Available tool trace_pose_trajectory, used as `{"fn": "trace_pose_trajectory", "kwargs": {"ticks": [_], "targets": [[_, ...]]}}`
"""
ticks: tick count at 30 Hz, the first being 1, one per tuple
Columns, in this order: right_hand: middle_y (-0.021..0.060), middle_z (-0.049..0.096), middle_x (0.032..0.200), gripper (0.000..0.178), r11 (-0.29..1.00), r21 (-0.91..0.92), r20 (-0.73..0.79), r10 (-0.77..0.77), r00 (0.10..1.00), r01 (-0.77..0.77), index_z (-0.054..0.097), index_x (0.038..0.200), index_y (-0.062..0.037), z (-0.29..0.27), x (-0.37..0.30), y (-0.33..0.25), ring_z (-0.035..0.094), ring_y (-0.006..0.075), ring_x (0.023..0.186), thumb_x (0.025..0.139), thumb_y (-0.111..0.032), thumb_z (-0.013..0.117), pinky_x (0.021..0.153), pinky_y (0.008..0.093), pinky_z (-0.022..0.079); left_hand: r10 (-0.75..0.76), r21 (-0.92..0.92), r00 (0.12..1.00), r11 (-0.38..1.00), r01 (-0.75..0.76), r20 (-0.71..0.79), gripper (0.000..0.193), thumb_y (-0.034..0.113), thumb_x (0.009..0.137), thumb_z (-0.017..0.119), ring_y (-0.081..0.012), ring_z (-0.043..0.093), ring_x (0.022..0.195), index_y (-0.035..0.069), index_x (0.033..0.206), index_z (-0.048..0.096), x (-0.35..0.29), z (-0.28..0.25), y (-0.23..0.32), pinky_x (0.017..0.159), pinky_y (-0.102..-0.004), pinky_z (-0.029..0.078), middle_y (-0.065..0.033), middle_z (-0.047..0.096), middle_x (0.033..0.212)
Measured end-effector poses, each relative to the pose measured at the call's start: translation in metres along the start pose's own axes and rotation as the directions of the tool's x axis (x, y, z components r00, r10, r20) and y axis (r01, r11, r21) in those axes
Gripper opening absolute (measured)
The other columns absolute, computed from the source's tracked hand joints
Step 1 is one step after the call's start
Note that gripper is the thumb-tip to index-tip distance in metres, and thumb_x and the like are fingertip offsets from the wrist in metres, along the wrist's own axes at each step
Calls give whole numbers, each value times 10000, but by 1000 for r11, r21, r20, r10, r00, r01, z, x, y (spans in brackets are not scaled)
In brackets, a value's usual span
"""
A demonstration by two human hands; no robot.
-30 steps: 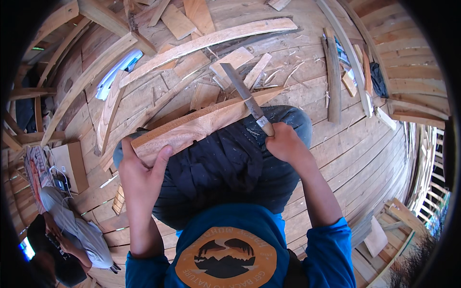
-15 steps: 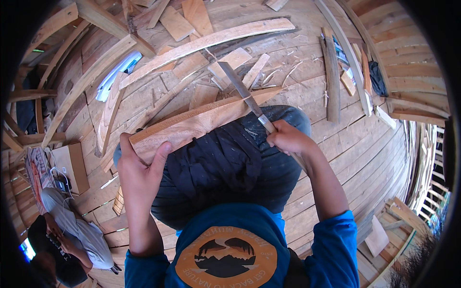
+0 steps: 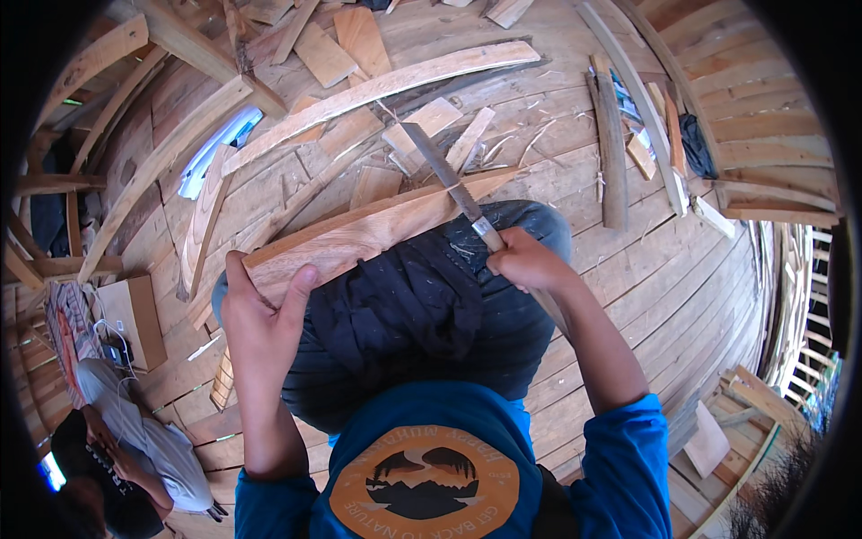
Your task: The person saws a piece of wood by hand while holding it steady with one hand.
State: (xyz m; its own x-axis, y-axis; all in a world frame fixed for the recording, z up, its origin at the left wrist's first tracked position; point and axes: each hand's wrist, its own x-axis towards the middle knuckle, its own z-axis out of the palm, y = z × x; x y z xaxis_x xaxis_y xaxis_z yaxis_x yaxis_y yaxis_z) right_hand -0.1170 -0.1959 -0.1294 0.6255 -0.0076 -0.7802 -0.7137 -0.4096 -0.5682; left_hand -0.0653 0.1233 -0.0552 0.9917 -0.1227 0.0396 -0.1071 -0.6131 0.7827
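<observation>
A long tapered wooden board [image 3: 346, 241] slants across my lap, its narrow point toward the far right. My left hand [image 3: 260, 301] grips its near left end, thumb on the face and fingers behind. In my right hand [image 3: 528, 260] is the pale wooden handle of a long, flat metal-bladed tool [image 3: 440, 166]. Its grey blade lies across the board near the pointed end and reaches beyond the far edge. Whether the blade is toothed is too fine to tell. Under the board, a dark dusty cloth [image 3: 395, 310] covers part of my legs.
Plank floor surrounds me, with wood offcuts [image 3: 434, 124] and shavings ahead. Beyond them lies a long curved plank [image 3: 386, 88]. Timber pieces [image 3: 612, 148] lie at the right, curved frame beams [image 3: 166, 171] at the left. A person [image 3: 126, 449] sits at lower left near a cardboard box [image 3: 133, 319].
The bladed tool and my right hand have shifted slightly left, and the blade has turned a little. My left hand keeps its hold on the board. The view has moved slightly.
</observation>
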Motion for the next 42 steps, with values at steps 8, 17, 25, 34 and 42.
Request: {"fn": "trace_pose_trajectory", "kwargs": {"ticks": [8,17,25,34,42], "targets": [[257,655,1000,255,859,-495,-391,-84,917,-132,645,964,9,15,-16,-17,621,417,998,798,-175,586,892,474,492,-124,206,991,972,112,43,543,326,815,754,-324,692,711,-68,1059,470,-7,-8,9,615,-350,523,-228,660,783],[265,650,1009,284,821,-529,-415,-31,909,-214,638,1007,22,9,-17,-12,609,413,1024,803,-159,557,911,474,479,-135,118,990,984,131,31,550,314,813,758,-270,696,706,-85,1064,475,-6,-6,-6,606,-330,522,-224,661,776],[180,640,760,238,983,-167,-89,-93,992,77,614,919,39,8,-5,0,648,312,704,788,-125,504,606,411,493,-38,67,999,997,37,8,568,291,817,760,-250,694,745,-113,1082,462,-4,-3,-10,644,-317,526,-214,663,774],[-27,355,504,118,830,537,429,-113,896,-153,421,750,-107,13,9,-2,339,74,358,734,-17,497,331,255,268,-9,27,999,1000,9,31,522,289,831,749,-229,691,745,-74,1061,453,0,-4,-22,629,-293,514,-195,669,788],[74,488,566,33,976,69,-162,-192,968,205,509,766,-34,-12,-5,-11,498,191,484,771,-65,520,479,341,409,-107,49,991,993,104,74,499,280,830,744,-270,703,756,-65,1036,448,-5,-8,-7,622,-321,531,-226,665,787]]}}
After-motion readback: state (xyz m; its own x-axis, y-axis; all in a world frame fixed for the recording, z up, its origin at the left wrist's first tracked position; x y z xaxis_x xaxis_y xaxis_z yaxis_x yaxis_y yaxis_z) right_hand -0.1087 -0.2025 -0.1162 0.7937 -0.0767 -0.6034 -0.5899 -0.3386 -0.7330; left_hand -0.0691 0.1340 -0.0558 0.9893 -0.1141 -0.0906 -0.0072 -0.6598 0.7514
